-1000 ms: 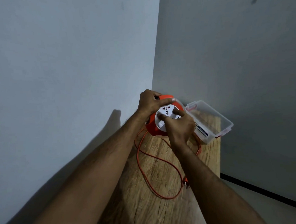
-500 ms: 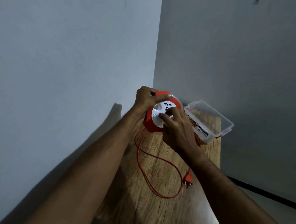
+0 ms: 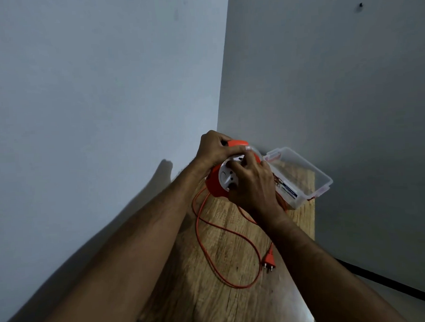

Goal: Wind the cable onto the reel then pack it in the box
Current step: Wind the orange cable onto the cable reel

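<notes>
Reel (image 3: pixel 214 185) | left hand (image 3: pixel 214 147) grips rim | right hand (image 3: pixel 253 181) grips white face

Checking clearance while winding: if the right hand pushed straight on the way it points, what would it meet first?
Probably the reel's white face, which the right hand already touches; depth is unclear.

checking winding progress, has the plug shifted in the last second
No: the plug lies at the same spot on the table, no nearer the clear box.
</notes>
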Available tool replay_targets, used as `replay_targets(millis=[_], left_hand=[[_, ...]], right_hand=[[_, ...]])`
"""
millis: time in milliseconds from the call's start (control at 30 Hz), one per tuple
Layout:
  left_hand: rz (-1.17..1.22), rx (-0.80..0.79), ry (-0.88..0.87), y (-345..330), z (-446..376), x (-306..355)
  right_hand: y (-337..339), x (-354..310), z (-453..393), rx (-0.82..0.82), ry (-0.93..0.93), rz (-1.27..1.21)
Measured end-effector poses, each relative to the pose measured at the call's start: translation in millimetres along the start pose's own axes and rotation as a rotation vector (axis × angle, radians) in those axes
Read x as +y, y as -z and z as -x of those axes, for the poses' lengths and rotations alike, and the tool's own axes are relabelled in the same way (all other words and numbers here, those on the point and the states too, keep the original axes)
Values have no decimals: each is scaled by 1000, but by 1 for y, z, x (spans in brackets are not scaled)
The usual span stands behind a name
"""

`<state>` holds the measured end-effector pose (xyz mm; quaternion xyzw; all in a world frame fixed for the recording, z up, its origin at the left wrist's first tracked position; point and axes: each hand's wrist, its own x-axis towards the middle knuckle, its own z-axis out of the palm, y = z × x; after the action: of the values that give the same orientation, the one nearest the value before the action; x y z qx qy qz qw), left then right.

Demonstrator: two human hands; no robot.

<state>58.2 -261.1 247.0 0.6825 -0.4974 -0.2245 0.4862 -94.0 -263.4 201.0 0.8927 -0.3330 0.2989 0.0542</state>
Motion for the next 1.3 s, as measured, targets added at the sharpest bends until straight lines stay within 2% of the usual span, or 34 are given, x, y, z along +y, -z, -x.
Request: replay_targets(millis=[133,300,367,467,533,600,667,733,767,867,933,1000,1100,1300], left_hand=[[-20,8,6,-1,-1,-1],[17,82,-12,-7,-2,-2],[-13,93,-36,-10,-2,0],[-56,110,-84,-17,-2,-2],[-68,98,-105,-16,-1,-1],[-61,85,-84,-12,-2,-3],[-19,85,-12,-8,-3,-5],[38,92,57,-6,-2,-4],[41,94,65,-5,-2,-3],[23,78,66,-2,-3,2],[27,75,65,-2,-4,3],[38,71,58,-3,-4,5],[46,54,27,-6,-5,4],[14,23,-8,-5,-1,2]], right_hand=[[1,-6,-1,56,-184,-165],[3,-27,-7,257,-753,-527],[1,-34,-12,273,-1038,-671],[4,-42,-22,280,-1437,-1102],[9,-44,-28,342,-1562,-1404],[13,-43,-29,317,-1616,-1515],[20,-41,-23,276,-1580,-1499],[26,-41,-10,299,-1404,-1315],[27,-39,-3,338,-1231,-1118],[26,-29,12,343,-531,-488],[22,-22,13,248,-252,-222],[16,-20,12,97,-182,-24],[9,-18,10,-32,-204,71],[8,-14,-1,47,-199,31]])
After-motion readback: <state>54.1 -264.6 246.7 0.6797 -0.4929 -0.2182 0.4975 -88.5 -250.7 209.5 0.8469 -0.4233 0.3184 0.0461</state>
